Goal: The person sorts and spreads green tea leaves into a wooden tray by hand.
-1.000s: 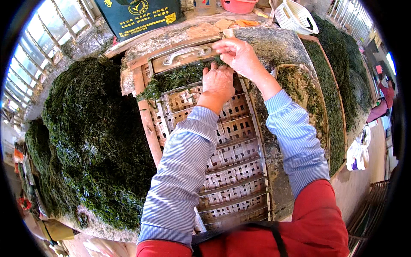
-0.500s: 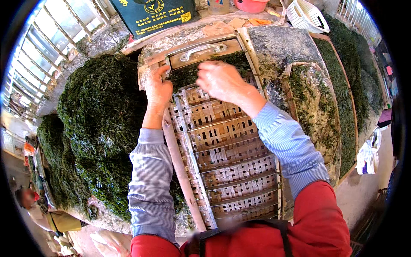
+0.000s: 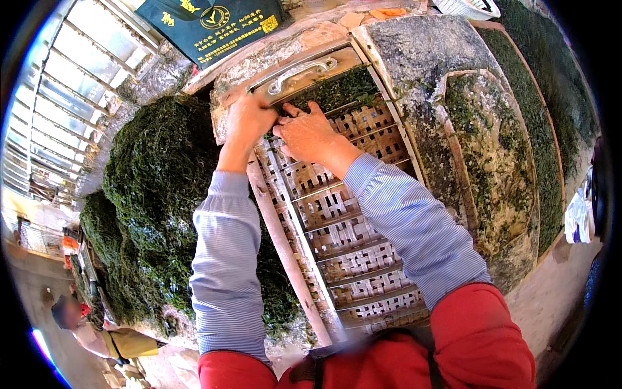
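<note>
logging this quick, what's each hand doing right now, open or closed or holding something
Left hand: fingers bent, grip cannot be told.
Right hand: fingers spread near the dark green strands; grip cannot be told.

bright daylight enters by barred window (image 3: 71,97), upper left, partly overexposed. left hand (image 3: 249,122) slightly blurred. fisheye distortion bends outer edges; corners black.

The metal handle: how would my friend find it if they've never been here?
Right of the big green heap lies a long woven panel. Follow it to its far end, to a wooden board beyond a strip of leaves. The handle is the bowed, shiny metal bar on that plain wood.
</note>
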A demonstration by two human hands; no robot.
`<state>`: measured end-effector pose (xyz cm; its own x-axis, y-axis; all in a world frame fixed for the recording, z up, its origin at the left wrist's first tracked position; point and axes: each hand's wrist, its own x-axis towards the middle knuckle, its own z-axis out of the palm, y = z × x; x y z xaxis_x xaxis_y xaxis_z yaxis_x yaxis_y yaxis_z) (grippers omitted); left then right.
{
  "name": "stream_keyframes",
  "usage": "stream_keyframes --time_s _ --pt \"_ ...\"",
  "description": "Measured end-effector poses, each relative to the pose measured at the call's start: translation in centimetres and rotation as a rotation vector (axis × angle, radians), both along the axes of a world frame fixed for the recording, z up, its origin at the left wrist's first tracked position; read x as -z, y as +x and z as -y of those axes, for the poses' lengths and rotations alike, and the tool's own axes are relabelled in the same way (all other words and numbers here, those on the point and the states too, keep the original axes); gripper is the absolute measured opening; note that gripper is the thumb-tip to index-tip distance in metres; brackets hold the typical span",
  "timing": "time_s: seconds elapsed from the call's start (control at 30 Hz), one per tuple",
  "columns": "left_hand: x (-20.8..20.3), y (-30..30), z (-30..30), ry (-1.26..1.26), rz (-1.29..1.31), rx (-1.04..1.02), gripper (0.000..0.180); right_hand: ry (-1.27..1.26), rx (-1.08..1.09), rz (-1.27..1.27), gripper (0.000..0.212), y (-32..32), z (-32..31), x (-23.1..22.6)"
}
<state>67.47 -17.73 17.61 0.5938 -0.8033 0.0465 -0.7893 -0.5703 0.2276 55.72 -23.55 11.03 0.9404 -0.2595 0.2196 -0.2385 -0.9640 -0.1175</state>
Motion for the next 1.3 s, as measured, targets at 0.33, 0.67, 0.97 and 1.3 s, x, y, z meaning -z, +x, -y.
stream_keyframes --time_s 0.33,0.67,0.97,1.3 --pt "7.0 0.6 -1.7 -0.673 0.295 -0.013 0.020 0.007 -0.044 0.166 0.014 -0.1 0.2 0.6" --pt "7.8 -3.4 -1.4 -0.856 0.207 0.287 0.025 -0.251 0.231 0.586 0.041 -4.6 4.8 1.2" --pt "8.1 -3.4 -3.2 -0.498 0.415 0.347 0.036 -0.269 0.125 0.433 0.012 -11.4 8.9 -1.7" --pt "7.5 -5.8 -1.3 -0.301 0.477 0.141 0.018 -0.050 0.298 0.193 0.011 -6.0 9.8 -2.2"
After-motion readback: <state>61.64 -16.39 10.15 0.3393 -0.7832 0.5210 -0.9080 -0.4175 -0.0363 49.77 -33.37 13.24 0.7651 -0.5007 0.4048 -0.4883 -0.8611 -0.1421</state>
